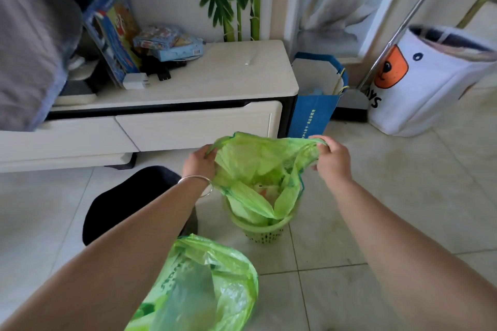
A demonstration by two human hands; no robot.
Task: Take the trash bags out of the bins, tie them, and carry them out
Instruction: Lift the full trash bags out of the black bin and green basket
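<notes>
A green trash bag (258, 169) stands partly lifted out of a small green perforated bin (265, 234) on the tiled floor. My left hand (200, 162) grips the bag's left handle and my right hand (332, 160) grips its right handle, holding the mouth stretched wide. Scraps of trash show inside, deep in the bag. A second green trash bag (204, 285), filled and crumpled, hangs or lies below my left forearm near the bottom of the view.
A low white cabinet (188, 94) with drawers stands behind the bin, with boxes and clutter on top. A blue paper bag (312, 115) leans at its right end. A white cloth bag (419, 83) and a metal pole stand at right. A black object (126, 199) lies left of the bin.
</notes>
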